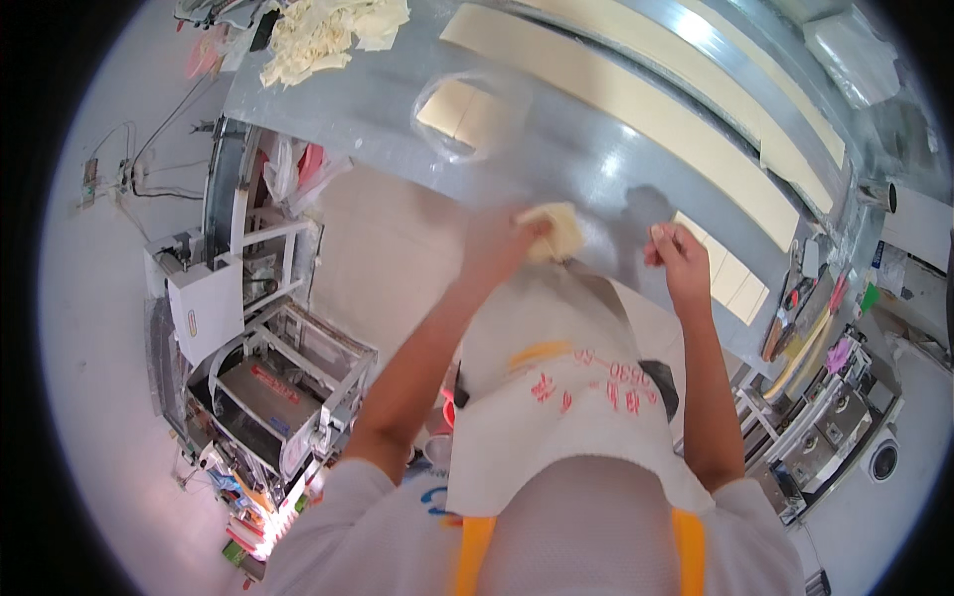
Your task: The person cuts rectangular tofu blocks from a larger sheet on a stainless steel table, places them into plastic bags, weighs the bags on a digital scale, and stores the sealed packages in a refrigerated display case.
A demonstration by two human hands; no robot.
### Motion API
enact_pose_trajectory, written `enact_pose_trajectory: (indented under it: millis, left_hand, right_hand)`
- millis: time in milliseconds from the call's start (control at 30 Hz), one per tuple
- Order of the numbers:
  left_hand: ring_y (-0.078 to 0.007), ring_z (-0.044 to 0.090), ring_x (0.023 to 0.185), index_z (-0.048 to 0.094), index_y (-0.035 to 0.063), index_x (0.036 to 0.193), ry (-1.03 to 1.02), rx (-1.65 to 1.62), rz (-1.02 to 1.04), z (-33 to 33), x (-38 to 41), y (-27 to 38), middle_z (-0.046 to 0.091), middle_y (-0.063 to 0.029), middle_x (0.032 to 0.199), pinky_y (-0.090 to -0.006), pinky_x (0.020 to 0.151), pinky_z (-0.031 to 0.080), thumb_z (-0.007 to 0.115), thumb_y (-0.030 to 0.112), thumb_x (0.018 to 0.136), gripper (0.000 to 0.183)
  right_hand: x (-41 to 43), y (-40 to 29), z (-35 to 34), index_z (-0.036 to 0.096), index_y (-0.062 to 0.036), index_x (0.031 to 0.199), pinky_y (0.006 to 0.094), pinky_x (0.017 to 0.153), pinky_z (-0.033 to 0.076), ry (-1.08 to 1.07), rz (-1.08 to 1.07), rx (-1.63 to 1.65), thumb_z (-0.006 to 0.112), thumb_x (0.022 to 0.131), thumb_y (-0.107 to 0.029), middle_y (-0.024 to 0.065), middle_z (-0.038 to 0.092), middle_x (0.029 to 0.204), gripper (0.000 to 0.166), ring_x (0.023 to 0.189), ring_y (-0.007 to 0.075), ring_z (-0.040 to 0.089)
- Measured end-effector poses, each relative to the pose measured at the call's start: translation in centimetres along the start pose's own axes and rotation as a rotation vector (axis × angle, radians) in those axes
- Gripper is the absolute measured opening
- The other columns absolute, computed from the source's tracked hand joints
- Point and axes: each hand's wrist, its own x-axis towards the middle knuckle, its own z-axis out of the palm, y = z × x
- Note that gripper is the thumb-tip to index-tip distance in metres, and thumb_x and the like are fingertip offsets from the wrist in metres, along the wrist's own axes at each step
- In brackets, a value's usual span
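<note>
My left hand [514,238], blurred, holds a thin square of pale yellow dough [563,232] above the front edge of the metal table. To the right, my right hand [678,261] has its fingers curled in against the thumb, and I see nothing in them. Just beside that hand lies a row of cut dough pieces [734,279], partly hidden behind it. Farther back on the left, two dough pieces [456,112] rest side by side on a round, clear plastic sheet or bag [469,153].
Long dough strips [626,97] stretch across the metal table [373,112]. Crumpled dough scraps [320,37] are heaped at the back left. Knives and other hand tools [797,298] line the right edge. A machine with a white housing [205,309] stands at the left.
</note>
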Motion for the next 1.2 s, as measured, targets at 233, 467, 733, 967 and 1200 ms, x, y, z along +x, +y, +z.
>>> enact_pose_trajectory:
  millis: [233,467,733,967,1200]
  left_hand:
    - [-0.0135,0.073,0.085,0.081,0.0007,0.113,-0.059,-0.073,0.097,-1.9,-2.0,7.5,0.08,-0.0106,0.094,-0.0297,0.077,0.057,0.083,0.014,0.088,0.028]
    - [-0.0136,0.072,0.082,0.077,0.0001,0.116,-0.22,-0.299,0.173,-2.9,-3.8,9.7,0.078,-0.0099,0.095,-0.0308,0.072,0.057,0.079,0.02,0.093,0.031]
    - [-0.0131,0.071,0.092,0.077,-0.0008,0.116,-0.216,-0.595,0.072,-3.7,-2.4,8.6,0.078,-0.0082,0.105,-0.0294,0.08,0.057,0.079,0.012,0.093,0.026]
    - [-0.0176,0.072,0.102,0.074,-0.0014,0.122,-0.311,-0.748,-0.02,-1.1,1.8,-1.1,0.076,-0.0084,0.111,-0.0349,0.089,0.06,0.068,0.024,0.105,0.031]
    - [-0.0185,0.072,0.104,0.074,0.0013,0.117,-0.449,-0.614,-0.203,2.0,4.2,-2.6,0.076,-0.0084,0.111,-0.0346,0.095,0.058,0.064,0.032,0.108,0.034]
  right_hand:
    - [1.1,-2.2,1.5,0.068,0.0003,0.129,0.0345,0.098,0.054,-0.122,-0.097,0.177,0.064,0.109,-0.032,0.0087,0.074,0.111,0.038,0.103,0.0168,0.069]
    - [0.1,-4.6,4.8,0.058,-0.0048,0.145,0.0389,0.109,0.047,-0.598,-0.06,0.711,0.072,0.103,-0.021,0.0086,0.066,0.136,0.047,0.126,0.0202,0.061]
    - [-3.0,-13.8,3.9,0.074,-0.0013,0.118,0.0318,0.09,0.054,-0.252,-0.168,0.167,0.082,0.091,-0.004,0.0042,0.075,0.106,0.028,0.097,0.0146,0.069]
    - [-0.4,-16.0,0.0,0.075,0.0055,0.118,0.0258,0.076,0.052,0.066,-0.22,-0.263,0.08,0.093,-0.003,0.002,0.07,0.092,0.027,0.082,0.0074,0.059]
    - [2.7,-16.5,-2.0,0.074,0.0066,0.116,0.0282,0.069,0.049,0.271,-0.228,-0.547,0.08,0.092,-0.012,0.0072,0.063,0.076,0.031,0.069,0.0117,0.054]
